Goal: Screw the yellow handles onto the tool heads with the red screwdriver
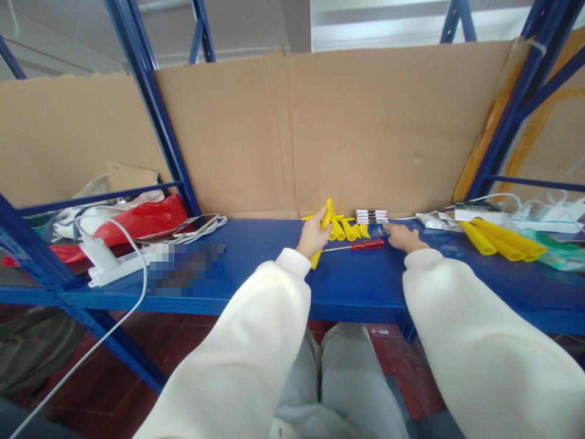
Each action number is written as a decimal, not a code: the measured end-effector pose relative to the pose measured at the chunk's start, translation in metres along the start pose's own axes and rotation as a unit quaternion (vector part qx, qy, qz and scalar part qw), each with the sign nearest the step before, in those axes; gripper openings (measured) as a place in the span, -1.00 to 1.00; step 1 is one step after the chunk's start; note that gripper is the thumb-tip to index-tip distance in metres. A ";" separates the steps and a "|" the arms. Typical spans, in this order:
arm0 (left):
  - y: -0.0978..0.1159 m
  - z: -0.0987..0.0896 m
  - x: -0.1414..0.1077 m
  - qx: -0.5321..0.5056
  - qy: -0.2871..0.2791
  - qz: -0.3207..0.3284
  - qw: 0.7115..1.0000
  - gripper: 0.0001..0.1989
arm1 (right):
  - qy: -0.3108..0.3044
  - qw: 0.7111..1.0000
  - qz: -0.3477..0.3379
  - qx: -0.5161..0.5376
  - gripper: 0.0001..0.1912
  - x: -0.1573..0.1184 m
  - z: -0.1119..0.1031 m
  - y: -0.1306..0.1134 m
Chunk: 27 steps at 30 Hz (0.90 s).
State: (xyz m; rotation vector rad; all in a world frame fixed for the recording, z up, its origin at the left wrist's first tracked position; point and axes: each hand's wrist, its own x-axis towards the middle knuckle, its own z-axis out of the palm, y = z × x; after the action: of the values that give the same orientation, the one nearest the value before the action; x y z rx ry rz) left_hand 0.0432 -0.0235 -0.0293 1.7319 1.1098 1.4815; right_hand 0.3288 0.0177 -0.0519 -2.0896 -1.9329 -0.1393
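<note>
My left hand (pixel 313 235) is closed around a long yellow tube-like piece (pixel 328 213), whose lower end shows beneath the hand. Beside it, several short yellow tube pieces (pixel 342 230) lie in a loose group on the blue shelf. My right hand (pixel 402 236) reaches down with fingers stretched toward small metal parts (pixel 381 232), which look like screws; whether the fingertips touch one is too small to tell. A screwdriver with a red handle (pixel 368 244) lies between my hands, its shaft pointing left.
Behind the small parts is a stack of white pieces with dark bands (pixel 371 216). Larger yellow tubes (pixel 503 239) lie at the right, near a green packet (pixel 560 250). At the left are a white power strip (pixel 119 265), a red bag (pixel 141 219) and cables. Cardboard (pixel 365 122) backs the shelf.
</note>
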 end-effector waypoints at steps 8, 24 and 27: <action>0.000 0.000 0.001 0.014 -0.007 0.003 1.000 -0.34 | -0.032 0.999 0.033 -0.011 -0.56 -0.010 -0.021 -0.015; 0.007 -0.002 -0.002 0.091 -0.017 0.077 0.993 -0.38 | -0.025 0.999 -0.023 0.006 -0.50 0.009 0.011 -0.001; 0.010 -0.005 -0.005 0.173 -0.070 0.115 0.976 -0.34 | -0.017 0.999 -0.027 0.011 -0.52 0.008 0.009 -0.002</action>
State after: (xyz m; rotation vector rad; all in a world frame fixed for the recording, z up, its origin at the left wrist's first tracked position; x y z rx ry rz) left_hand 0.0406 -0.0330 -0.0222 2.2327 1.1770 1.3287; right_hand 0.3267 0.0277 -0.0581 -2.0403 -2.0015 -0.0953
